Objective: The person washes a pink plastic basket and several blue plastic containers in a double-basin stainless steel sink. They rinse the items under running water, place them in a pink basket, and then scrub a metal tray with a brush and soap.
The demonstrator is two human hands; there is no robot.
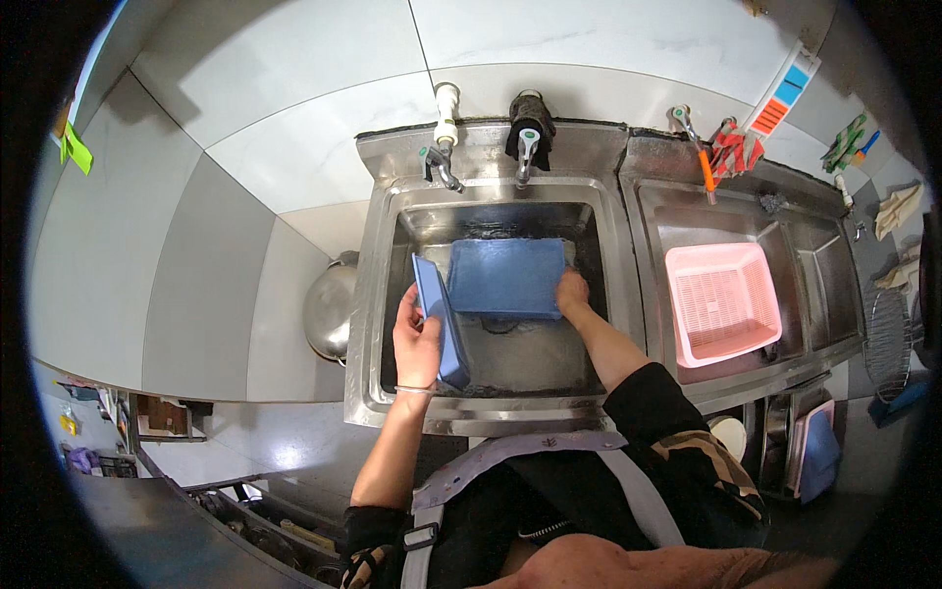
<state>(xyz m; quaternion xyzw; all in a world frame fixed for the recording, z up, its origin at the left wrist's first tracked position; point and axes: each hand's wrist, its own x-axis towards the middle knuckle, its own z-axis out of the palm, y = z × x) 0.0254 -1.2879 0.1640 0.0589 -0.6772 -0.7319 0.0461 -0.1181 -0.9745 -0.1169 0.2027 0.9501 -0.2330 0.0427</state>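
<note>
My left hand (417, 335) grips the long side of a blue plastic tray (446, 324), tilted up on edge over the left part of a stainless steel sink (366, 309). My right hand (572, 293) holds the right side of a second blue plastic container (506, 280), which lies flat in the basin; its fingertips are partly hidden behind the rim. The two blue pieces are close to each other. Above the basin's back edge are a metal tap (444, 168) and a second tap (526, 154) with dark cloth around its base.
A pink perforated plastic basket (725, 305) sits in the adjoining sink. Beyond it, a tap with an orange hose (706, 173) stands beside red-and-white gloves (736, 151). A round metal pan (331, 309) is left of the sink. Blue and pink containers (818, 453) stand below at right.
</note>
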